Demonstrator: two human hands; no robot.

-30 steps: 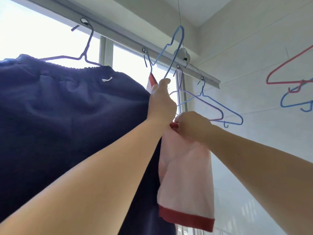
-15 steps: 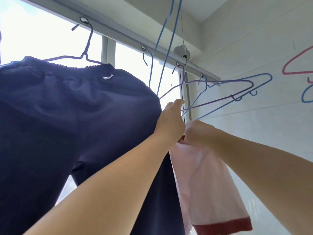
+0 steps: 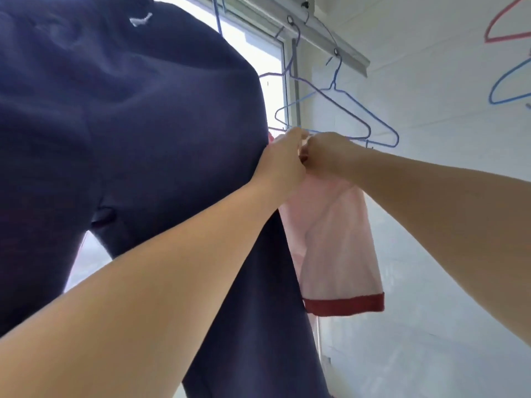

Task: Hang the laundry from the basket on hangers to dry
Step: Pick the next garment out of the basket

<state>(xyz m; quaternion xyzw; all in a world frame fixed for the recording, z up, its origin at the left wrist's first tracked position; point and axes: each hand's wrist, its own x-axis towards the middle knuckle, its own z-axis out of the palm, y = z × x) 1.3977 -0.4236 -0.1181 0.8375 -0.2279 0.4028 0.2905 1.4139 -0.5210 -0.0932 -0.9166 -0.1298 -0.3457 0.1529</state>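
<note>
Your left hand and right hand meet knuckle to knuckle, both pinched on the top edge of the pink cloth; your fingertips are hidden behind the hands, so what the cloth hangs on there is hard to make out. The cloth drops below them to a red hem. Dark trousers crowd the left, touching your left wrist and covering most of the window. Behind your hands, a purple hanger and a blue hanger hang from the rail. Two more hangers are cut off at the right edge.
</note>
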